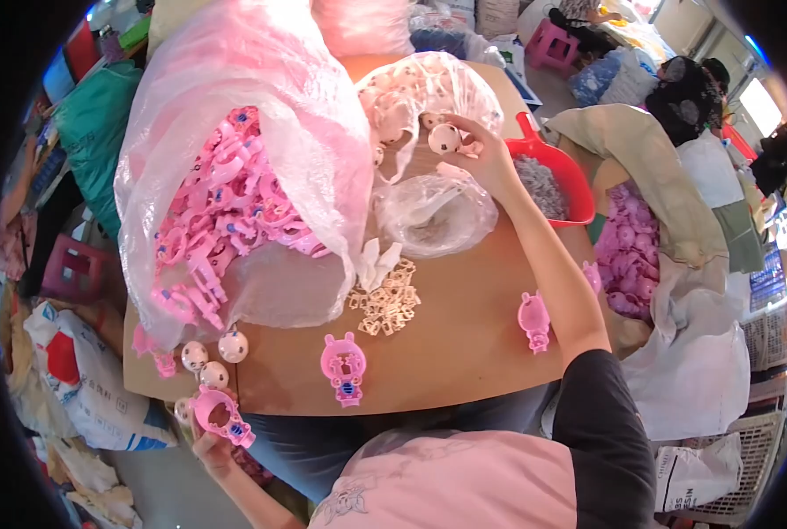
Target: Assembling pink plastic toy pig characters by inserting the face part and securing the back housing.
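Observation:
At the table's lower left edge my left hand (212,451) is closed on a pink plastic bear-shaped frame (205,406) with a round opening and a blue detail. Several white balls with dark spots (233,346) lie beside it on the table corner. My right hand (492,163) reaches far across to the mouth of a clear bag of spotted balls (446,79). Its fingers close on one white spotted ball (444,138). Another pink bear frame (344,368) lies flat near the front edge. A solid pink bear-shaped piece (534,322) rests below my right forearm.
A large clear bag (323,132) spills pink plastic parts (226,203) on the left. Small cream pieces (386,300) are heaped mid-table, below a crumpled clear bag (433,216). A red dustpan (578,189) holds small grey bits. Right of the table, an open sack (693,203) contains pink pieces.

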`<action>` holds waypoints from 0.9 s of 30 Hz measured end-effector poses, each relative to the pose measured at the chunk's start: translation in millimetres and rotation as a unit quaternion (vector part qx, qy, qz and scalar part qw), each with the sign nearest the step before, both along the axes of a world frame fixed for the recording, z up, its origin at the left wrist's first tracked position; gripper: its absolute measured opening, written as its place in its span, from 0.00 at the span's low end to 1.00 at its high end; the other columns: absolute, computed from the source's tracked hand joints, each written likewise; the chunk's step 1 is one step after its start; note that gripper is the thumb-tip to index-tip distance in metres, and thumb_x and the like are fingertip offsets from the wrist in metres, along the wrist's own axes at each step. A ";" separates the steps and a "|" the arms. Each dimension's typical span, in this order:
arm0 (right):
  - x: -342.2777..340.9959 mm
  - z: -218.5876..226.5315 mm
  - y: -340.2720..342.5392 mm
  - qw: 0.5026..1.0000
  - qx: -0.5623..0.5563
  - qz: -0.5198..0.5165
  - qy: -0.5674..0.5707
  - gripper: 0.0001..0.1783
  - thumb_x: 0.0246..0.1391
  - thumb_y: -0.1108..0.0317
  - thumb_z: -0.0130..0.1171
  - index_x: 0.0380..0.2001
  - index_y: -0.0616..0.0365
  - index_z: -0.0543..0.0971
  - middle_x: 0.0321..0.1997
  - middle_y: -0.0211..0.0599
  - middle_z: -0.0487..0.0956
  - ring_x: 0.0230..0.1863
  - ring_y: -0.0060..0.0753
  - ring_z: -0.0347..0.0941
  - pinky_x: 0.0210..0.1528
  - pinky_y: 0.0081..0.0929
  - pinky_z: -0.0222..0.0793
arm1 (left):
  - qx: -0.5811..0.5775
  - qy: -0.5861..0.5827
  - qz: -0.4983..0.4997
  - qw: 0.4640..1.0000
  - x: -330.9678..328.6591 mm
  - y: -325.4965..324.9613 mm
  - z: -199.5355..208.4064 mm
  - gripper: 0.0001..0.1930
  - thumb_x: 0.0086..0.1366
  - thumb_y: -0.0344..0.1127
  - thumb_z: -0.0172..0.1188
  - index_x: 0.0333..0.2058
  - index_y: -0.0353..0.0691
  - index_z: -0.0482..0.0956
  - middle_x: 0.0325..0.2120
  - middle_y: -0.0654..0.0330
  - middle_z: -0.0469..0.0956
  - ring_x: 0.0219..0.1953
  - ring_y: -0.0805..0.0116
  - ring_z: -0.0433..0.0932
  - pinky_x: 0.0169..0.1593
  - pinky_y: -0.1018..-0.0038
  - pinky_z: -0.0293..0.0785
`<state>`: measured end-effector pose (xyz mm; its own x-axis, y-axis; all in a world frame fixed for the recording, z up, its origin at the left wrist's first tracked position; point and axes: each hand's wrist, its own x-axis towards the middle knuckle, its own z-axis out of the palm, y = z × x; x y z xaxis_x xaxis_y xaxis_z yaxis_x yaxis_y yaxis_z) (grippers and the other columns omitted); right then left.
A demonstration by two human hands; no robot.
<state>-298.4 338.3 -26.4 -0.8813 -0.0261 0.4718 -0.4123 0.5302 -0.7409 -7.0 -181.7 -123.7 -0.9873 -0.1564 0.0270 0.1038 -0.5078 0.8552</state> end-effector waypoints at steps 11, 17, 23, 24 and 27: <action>110.6 34.5 -15.2 0.978 -0.201 0.053 -0.024 0.45 0.37 0.77 0.69 0.62 0.54 0.61 0.53 0.37 0.72 0.44 0.19 0.69 0.41 0.17 0.66 | -0.017 -0.029 -0.020 0.999 10.0 -10.6 -16.1 0.49 0.37 0.44 0.74 0.56 0.29 0.59 0.46 0.41 0.70 0.44 0.53 0.75 0.42 0.67 0.76; 130.3 49.3 -20.9 0.972 -0.223 0.042 -0.055 0.28 0.52 0.75 0.52 0.58 0.64 0.62 0.57 0.44 0.68 0.56 0.34 0.66 0.58 0.29 0.62 | 0.056 0.111 -0.014 0.992 30.8 -53.1 -43.3 0.48 0.37 0.34 0.70 0.60 0.33 0.58 0.61 0.45 0.56 0.63 0.47 0.54 0.65 0.49 0.46; 121.8 22.1 -0.9 0.865 -0.438 0.173 -0.171 0.26 0.56 0.63 0.51 0.56 0.61 0.64 0.58 0.43 0.68 0.58 0.38 0.65 0.58 0.34 0.62 | -0.033 0.078 0.062 0.994 54.0 -29.8 45.7 0.44 0.42 0.33 0.71 0.57 0.29 0.57 0.54 0.39 0.64 0.58 0.48 0.65 0.61 0.59 0.61; 124.7 16.0 -8.8 0.860 -0.438 0.191 -0.178 0.30 0.55 0.57 0.53 0.57 0.62 0.63 0.61 0.45 0.64 0.59 0.39 0.63 0.58 0.35 0.63 | -0.024 0.076 0.097 0.992 59.1 -25.9 42.7 0.44 0.41 0.31 0.71 0.56 0.30 0.58 0.54 0.43 0.64 0.57 0.51 0.66 0.60 0.60 0.62; 147.5 14.2 -68.0 0.886 -0.292 0.301 -0.199 0.40 0.50 0.48 0.58 0.60 0.62 0.60 0.65 0.50 0.56 0.58 0.41 0.64 0.58 0.36 0.65 | -0.062 0.056 0.125 0.989 43.4 12.4 48.2 0.39 0.37 0.26 0.73 0.52 0.36 0.66 0.52 0.58 0.67 0.52 0.64 0.70 0.57 0.65 0.68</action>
<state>-150.9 270.3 -12.2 -0.8899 -0.4024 0.2149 -0.1346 -0.2184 -0.9665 36.4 -169.4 -75.4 -0.9083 -0.3827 0.1690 0.3104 -0.3457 0.8855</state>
